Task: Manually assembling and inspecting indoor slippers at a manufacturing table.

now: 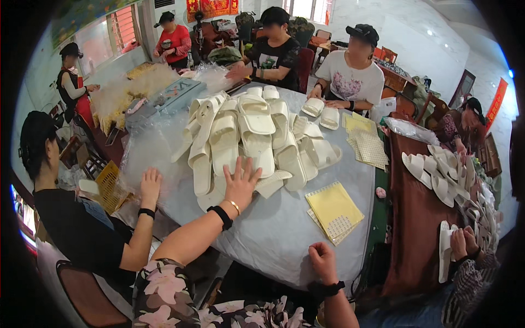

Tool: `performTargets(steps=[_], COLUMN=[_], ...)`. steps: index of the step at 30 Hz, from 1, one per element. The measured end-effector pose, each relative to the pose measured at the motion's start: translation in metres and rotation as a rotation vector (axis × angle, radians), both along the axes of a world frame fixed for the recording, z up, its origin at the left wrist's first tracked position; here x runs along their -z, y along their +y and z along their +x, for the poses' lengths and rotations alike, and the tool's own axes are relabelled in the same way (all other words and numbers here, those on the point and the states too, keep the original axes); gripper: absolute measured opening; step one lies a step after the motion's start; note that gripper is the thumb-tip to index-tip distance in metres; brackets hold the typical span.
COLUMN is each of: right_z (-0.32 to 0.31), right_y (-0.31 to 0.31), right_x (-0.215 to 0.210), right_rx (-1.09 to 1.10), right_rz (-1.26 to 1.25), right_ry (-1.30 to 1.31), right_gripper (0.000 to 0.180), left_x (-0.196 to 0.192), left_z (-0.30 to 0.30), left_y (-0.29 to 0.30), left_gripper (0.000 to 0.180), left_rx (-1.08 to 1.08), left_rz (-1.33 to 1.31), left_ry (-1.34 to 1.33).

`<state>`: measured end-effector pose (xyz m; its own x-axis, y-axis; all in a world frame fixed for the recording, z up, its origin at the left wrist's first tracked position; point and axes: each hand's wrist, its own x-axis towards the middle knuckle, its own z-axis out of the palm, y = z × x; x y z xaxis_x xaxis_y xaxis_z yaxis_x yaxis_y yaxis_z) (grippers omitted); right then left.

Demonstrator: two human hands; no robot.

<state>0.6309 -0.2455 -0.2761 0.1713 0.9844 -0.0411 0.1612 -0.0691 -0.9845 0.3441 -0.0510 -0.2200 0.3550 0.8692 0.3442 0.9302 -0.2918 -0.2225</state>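
Observation:
A big heap of cream-white slippers (257, 117) covers the middle of the table. My left hand (239, 186) reaches onto its near edge, fingers spread, touching the slippers there without gripping one. My right hand (324, 262) is held over the near right part of the table, fingers curled in; whatever may be inside is hidden. Just beyond it lie yellow sheets of small stickers (335, 210), one stacked askew on another. Several more sticker sheets (367, 139) lie farther off on the right.
A pale plastic sheet covers the table (284, 240). At left, a person in black rests a hand (151, 188) by clear plastic bags (145, 158). Across, a person in white has a pair of slippers (321, 112). On the right, a brown-covered table (407, 218) bears more slippers (437, 172).

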Motion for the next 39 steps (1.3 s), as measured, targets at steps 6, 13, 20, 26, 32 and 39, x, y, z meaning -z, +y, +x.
performTargets(steps=[6, 13, 20, 26, 32, 39], right_z=[-0.004, 0.006, 0.009, 0.057, 0.131, 0.183], right_y=[-0.002, 0.001, 0.001, -0.019, -0.040, -0.076], right_x=[-0.003, 0.004, -0.003, -0.016, -0.064, -0.129], right_rx=[0.049, 0.036, -0.018, -0.010, 0.265, 0.453], right_rz=[-0.052, 0.043, -0.010, 0.008, 0.176, 0.075], right_ry=[-0.011, -0.134, 0.022, 0.057, -0.230, -0.100], right_gripper=[0.010, 0.015, 0.016, 0.019, 0.016, 0.014], left_x=[0.013, 0.003, 0.004, -0.019, 0.012, 0.039], left_z=[-0.029, -0.047, -0.059, -0.026, -0.017, 0.013], left_y=[0.036, 0.066, 0.042, -0.020, -0.068, -0.124], left_gripper=[0.055, 0.060, 0.100, 0.100, 0.091, 0.071], left_rx=[0.008, 0.076, 0.082, -0.003, 0.119, 0.328], left_rz=[0.088, 0.088, 0.011, -0.162, -0.160, -0.362], left_ry=[-0.024, -0.030, -0.029, -0.141, -0.204, -0.464])
